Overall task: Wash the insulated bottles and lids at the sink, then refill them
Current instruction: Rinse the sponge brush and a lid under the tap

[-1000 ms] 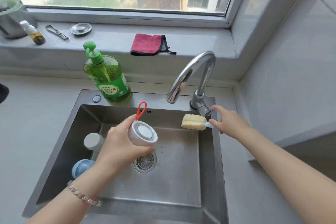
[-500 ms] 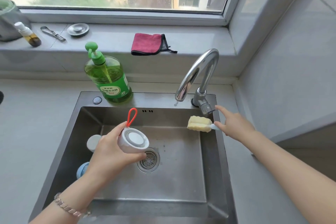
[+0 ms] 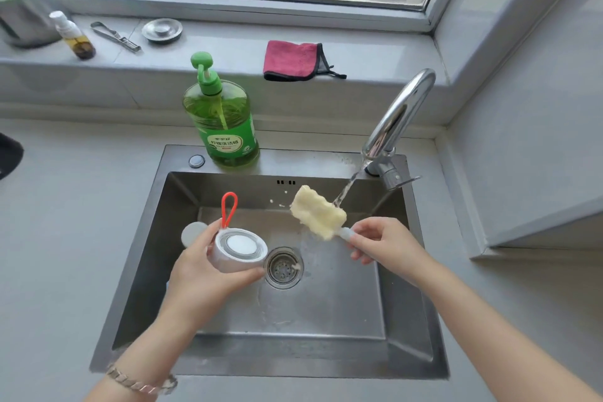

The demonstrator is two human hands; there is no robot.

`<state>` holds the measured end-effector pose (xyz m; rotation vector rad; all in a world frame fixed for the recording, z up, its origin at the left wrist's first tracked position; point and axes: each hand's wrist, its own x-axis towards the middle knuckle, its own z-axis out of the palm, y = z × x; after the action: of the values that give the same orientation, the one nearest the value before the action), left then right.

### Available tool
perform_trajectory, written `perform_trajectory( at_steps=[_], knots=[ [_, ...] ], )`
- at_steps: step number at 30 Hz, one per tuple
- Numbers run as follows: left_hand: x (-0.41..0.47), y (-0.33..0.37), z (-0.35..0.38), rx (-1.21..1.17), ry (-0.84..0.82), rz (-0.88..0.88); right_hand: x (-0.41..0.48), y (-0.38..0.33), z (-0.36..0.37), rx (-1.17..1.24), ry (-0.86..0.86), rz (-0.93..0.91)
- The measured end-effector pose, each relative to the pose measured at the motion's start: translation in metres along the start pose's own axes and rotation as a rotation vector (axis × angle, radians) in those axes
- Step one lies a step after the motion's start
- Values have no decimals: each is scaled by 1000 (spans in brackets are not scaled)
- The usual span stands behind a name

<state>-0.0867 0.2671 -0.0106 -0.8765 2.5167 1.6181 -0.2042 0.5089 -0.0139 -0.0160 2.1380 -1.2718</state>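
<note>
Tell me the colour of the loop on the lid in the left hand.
Red-orange; the loop stands up from the white lid, clearest in the head view.

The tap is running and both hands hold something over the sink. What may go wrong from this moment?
1. The water stream from the tap strikes the sponge brush in the right hand high up, near the rim of the sink. It may spray onto the counter.
2. The left hand grips the lid by its sides. Once wet, it might slip and fall.
</note>
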Motion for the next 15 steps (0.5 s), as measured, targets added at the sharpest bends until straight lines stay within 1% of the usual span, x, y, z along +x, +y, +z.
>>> perform_trajectory(
  at_steps=[5, 10, 13, 15],
  knots=[
    [-4, -16, -9, -7, 11, -48, 2, -3, 7, 35, 47, 41],
    [-2, -18, -4, -27, 15, -77, 1, 3, 9, 38, 77, 21],
    [-4, -17, 1, -64, 7, -98, 7, 2, 19, 117, 91, 39],
    [-6, -17, 4, -69, 5, -96, 9, -1, 26, 193, 58, 51]
  ],
)
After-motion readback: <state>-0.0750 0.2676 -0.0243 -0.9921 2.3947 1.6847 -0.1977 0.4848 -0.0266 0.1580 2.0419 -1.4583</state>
